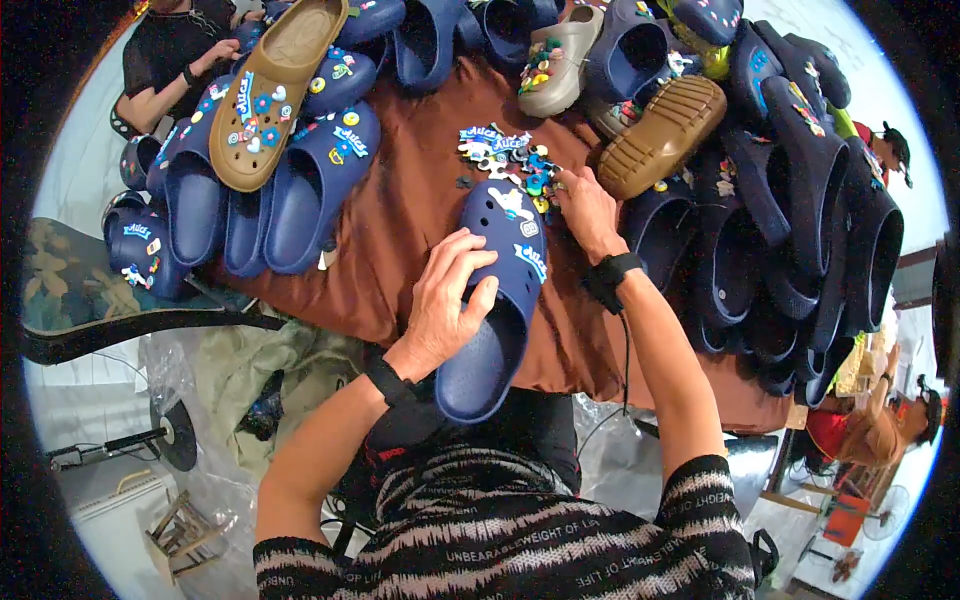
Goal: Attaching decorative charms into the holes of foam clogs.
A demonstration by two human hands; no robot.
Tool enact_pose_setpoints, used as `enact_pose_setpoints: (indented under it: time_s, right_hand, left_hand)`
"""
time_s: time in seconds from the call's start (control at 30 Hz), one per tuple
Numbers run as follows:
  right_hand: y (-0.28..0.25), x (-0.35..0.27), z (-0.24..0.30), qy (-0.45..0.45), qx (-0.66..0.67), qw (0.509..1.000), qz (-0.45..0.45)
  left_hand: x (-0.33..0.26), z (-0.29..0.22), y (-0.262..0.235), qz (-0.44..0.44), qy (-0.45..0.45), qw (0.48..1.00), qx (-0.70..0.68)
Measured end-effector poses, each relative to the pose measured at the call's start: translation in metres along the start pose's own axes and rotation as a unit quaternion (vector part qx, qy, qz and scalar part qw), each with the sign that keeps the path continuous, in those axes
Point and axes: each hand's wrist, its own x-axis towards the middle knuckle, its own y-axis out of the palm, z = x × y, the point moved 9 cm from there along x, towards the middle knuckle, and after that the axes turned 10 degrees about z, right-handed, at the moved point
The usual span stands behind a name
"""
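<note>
Your left hand [446, 292] clamps the navy clog [492, 362]; your right hand [588, 212], grip unclear, could scatter loose charms [497, 150] by brushing them.

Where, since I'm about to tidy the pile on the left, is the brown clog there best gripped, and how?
Probably by both edges of its heel end, from above: the brown clog lies atop navy clogs, opening up, and charms crowd its toe.

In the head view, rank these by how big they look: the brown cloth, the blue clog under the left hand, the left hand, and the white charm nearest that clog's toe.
1. Brown cloth
2. Blue clog
3. Left hand
4. White charm
</note>
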Motion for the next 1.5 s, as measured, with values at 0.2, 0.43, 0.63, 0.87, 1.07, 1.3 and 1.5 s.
enact_pose_setpoints:
  time_s: [0.2,0.43,0.63,0.87,1.07,1.3,1.5]
  right_hand:
    - [0.0,0.004,-0.003,-0.006,0.026,0.999,-0.033]
    - [0.011,0.005,-0.045,-0.003,0.332,0.942,-0.057]
    - [0.008,-0.081,0.006,0.013,0.616,0.783,0.087]
    - [0.023,-0.134,0.047,0.059,0.735,0.655,0.166]
    - [0.012,-0.126,0.049,0.034,0.599,0.789,0.132]
    - [0.033,-0.121,0.034,0.024,0.578,0.807,0.119]
    - [-0.004,-0.131,0.065,-0.038,0.332,0.942,-0.015]
  left_hand:
    - [-0.001,0.0,-0.002,0.001,-0.002,1.0,0.003]
    - [0.001,-0.002,0.001,-0.002,0.003,1.0,0.009]
    - [0.0,0.0,0.001,-0.003,0.002,1.0,0.014]
    - [-0.001,0.002,0.0,-0.008,0.001,1.0,0.028]
    - [0.0,0.0,0.001,-0.005,-0.003,1.0,0.024]
    - [0.0,0.001,0.002,0.01,-0.017,1.0,0.009]
    - [-0.002,0.001,-0.002,-0.011,0.0,1.0,0.022]
